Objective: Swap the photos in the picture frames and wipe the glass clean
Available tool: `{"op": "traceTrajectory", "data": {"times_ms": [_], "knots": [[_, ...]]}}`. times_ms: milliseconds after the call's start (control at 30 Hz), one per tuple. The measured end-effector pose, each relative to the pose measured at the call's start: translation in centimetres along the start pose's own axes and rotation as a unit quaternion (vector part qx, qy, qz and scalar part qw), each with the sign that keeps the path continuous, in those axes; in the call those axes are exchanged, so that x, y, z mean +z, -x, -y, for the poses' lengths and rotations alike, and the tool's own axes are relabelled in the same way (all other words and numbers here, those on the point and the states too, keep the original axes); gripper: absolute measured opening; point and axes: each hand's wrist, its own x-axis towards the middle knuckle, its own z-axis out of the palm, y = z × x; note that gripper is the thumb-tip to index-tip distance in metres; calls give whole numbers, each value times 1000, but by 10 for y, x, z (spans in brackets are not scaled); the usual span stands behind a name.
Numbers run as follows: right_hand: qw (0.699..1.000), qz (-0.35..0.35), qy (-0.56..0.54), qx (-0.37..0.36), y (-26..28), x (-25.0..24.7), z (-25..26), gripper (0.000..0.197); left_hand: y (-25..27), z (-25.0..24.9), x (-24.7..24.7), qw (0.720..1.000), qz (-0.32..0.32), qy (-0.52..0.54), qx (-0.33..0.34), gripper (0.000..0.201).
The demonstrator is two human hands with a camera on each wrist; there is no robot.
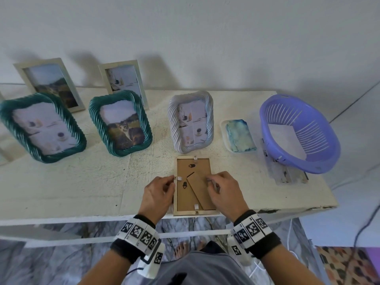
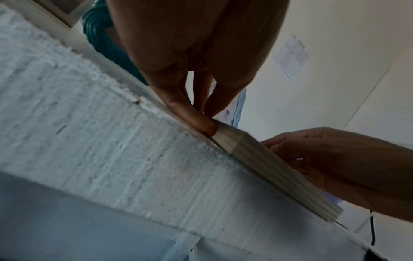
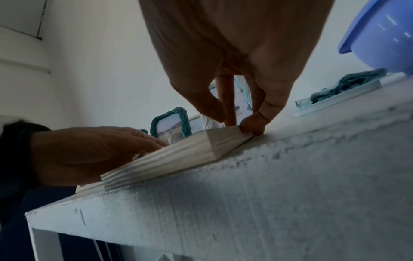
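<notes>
hands — left (image 1: 157, 194) pinches face-down frame (image 1: 194, 212) edge | right (image 1: 224, 192) pinches opposite edge — table (image 1: 82, 188)

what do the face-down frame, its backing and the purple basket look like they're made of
Face-down frame: looks like pale wood or wood-look moulding, matte, with grain lines and mitred corners in the wrist views. Backing board: brown fibreboard or card, dull and flat, with a hinged stand of the same stuff. Purple basket: moulded plastic, smooth and slightly glossy, with slotted walls.

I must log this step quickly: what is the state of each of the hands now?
Left hand: pinches the left edge of the face-down pale wooden frame.
Right hand: fingers curled at its right edge.
</notes>
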Motion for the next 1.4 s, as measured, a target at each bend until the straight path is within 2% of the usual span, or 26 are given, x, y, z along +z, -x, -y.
{"op": "traceTrajectory", "data": {"times_ms": [167,333,467,567,833,967,1167,1400], "knots": [[998,47,30,9,-10,-1,3,9,-1,4,1,1000,-1,4,15,25],[991,122,44,34,-23,-10,1,10,-2,5,1,1000,2,11,13,25],[986,151,61,32,-28,-16,0,15,-2,6,0,1000,2,13,16,25],[987,147,59,34,-27,-16,-1,23,-3,6,1,1000,5,8,17,25],[992,128,4,19,-22,-16,-6,28,-7,0,-1,1000,20,-6,3,24],[992,124,2,29,-21,-14,-7,35,-12,-8,0,999,31,-20,0,31],[993,116,0,30,-19,-14,-6,42,-21,-13,4,998,10,-64,-16,31],[993,111,17,19,-14,-11,-2,44,-24,-15,10,994,-19,-107,10,22]]}}
